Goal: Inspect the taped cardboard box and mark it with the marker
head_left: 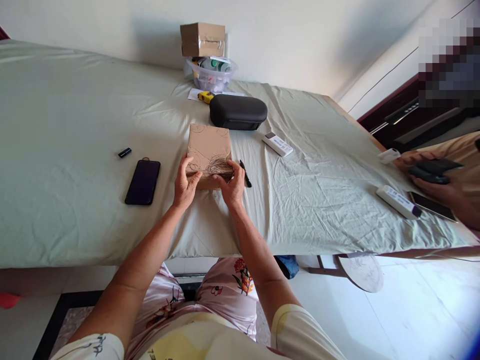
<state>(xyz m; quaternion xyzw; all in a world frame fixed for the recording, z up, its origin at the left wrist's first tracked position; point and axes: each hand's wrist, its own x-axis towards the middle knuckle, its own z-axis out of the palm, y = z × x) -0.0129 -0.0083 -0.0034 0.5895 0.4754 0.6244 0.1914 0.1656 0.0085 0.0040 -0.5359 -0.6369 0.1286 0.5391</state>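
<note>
A brown cardboard box (209, 141) with dark scribbled curls on its top lies on the cloth-covered table in front of me. My left hand (185, 182) grips its near left side, thumb on the near edge. On the near right side my right hand (231, 186) holds it the same way, fingers over the scribbles. Just right of that hand lies a black pen (245, 174). A small black cap-like piece (125, 153) and a dark smartphone (143, 182) are off to the left.
Behind the box sit a black hard case (238, 112), a yellow tape measure (206, 97) and a plastic basket (213, 79) below another carton (203, 40). White labelled devices (278, 144) lie rightward. At far right another person's hands (431, 175) hold a dark object.
</note>
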